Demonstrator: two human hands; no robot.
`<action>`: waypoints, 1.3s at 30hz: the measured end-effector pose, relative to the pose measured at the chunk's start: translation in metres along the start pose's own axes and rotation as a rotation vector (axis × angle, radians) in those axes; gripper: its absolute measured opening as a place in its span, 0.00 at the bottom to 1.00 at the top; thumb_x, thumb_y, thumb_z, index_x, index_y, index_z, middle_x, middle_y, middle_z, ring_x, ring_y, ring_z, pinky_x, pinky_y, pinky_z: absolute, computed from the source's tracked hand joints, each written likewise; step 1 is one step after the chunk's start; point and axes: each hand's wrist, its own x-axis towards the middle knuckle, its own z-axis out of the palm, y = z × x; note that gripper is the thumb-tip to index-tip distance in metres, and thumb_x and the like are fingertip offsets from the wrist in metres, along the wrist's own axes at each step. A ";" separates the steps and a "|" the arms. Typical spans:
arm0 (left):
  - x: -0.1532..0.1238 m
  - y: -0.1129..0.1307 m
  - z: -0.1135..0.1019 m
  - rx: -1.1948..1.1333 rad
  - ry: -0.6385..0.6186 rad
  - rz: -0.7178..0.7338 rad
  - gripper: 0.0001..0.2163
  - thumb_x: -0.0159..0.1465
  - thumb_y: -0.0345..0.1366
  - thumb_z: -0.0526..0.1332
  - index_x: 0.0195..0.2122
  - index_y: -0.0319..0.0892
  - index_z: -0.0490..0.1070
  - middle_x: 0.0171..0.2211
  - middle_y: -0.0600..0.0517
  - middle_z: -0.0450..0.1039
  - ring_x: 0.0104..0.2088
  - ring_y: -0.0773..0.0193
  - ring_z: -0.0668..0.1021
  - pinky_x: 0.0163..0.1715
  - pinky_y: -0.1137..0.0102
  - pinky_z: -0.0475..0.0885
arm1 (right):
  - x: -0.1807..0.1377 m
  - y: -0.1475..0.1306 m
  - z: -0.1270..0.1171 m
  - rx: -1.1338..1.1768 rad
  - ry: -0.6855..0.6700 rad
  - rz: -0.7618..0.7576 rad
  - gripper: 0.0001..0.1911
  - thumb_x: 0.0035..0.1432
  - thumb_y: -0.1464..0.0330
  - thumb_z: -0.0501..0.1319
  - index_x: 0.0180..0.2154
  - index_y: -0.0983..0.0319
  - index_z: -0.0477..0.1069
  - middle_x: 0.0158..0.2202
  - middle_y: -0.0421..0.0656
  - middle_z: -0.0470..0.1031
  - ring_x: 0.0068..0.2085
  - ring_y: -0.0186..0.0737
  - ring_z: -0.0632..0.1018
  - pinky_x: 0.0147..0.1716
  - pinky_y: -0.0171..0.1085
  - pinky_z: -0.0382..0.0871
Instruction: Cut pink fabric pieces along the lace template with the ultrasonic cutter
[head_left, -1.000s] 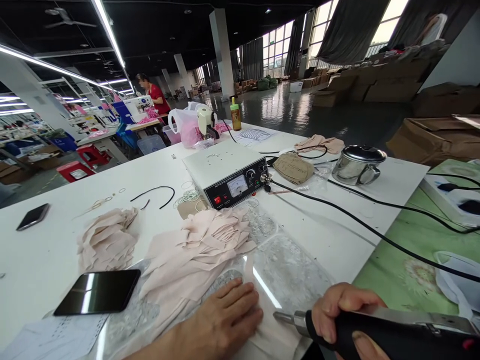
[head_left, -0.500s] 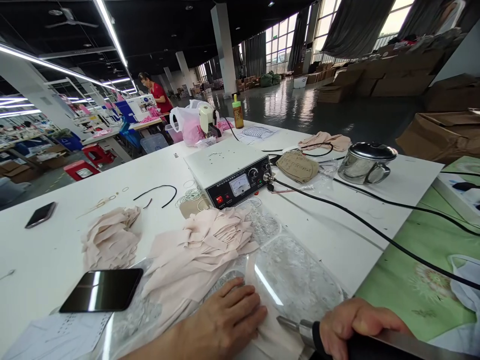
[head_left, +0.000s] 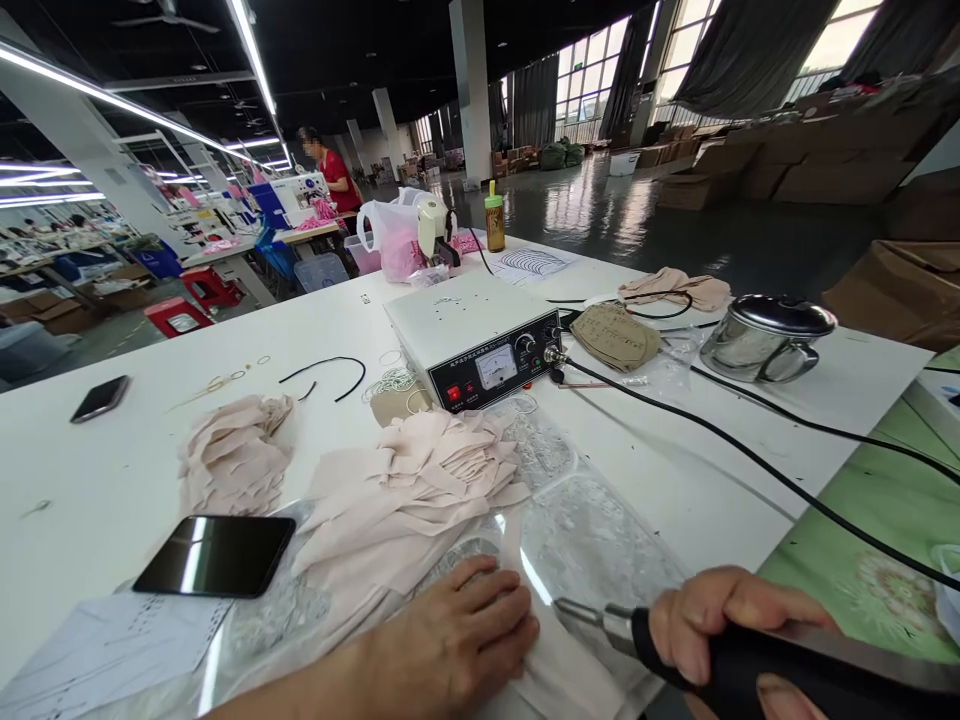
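Note:
My left hand (head_left: 469, 635) lies flat with its fingers stretched over a beige fabric piece (head_left: 559, 650) on the transparent sheet (head_left: 611, 535). My right hand (head_left: 731, 625) is wrapped round the black handle of an ultrasonic hand tool (head_left: 622, 628). Its metal tip points left, just above or touching the fabric to the right of my left fingers; contact cannot be made out. Beyond my left hand is a loose pile of beige fabric pieces (head_left: 442, 460), with a second beige pile (head_left: 238, 455) farther left.
A control box (head_left: 487, 350) with a dial stands behind the piles, its black cable (head_left: 720, 425) running right. Phones (head_left: 217, 555) (head_left: 101, 398) lie on the left. A steel mug (head_left: 765, 340) stands near the right edge. A person in red (head_left: 337, 180) is at a machine behind.
The view has shifted, so the table things appear farther right. More of the tool and my right hand shows, with the handle raised slightly. My left hand stays on the fabric.

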 end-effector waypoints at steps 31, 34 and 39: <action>-0.002 -0.003 0.002 -0.028 -0.002 -0.007 0.09 0.71 0.33 0.54 0.46 0.34 0.69 0.46 0.46 0.74 0.53 0.57 0.72 0.59 0.62 0.62 | 0.029 0.024 0.025 0.124 -0.073 -0.033 0.04 0.58 0.67 0.60 0.37 0.58 0.69 0.30 0.39 0.68 0.22 0.31 0.71 0.21 0.37 0.71; -0.001 -0.002 0.001 -0.033 0.006 0.000 0.09 0.71 0.32 0.53 0.46 0.33 0.69 0.46 0.45 0.74 0.53 0.57 0.72 0.59 0.63 0.63 | 0.028 0.026 0.024 0.127 -0.075 -0.031 0.04 0.58 0.67 0.60 0.37 0.58 0.68 0.30 0.39 0.68 0.23 0.32 0.71 0.22 0.37 0.71; -0.001 -0.002 0.002 -0.047 -0.010 0.008 0.09 0.71 0.32 0.53 0.47 0.32 0.69 0.45 0.42 0.74 0.54 0.56 0.73 0.59 0.64 0.64 | 0.030 0.028 0.026 0.132 -0.060 -0.030 0.04 0.58 0.67 0.60 0.37 0.58 0.68 0.30 0.39 0.68 0.23 0.31 0.71 0.22 0.36 0.71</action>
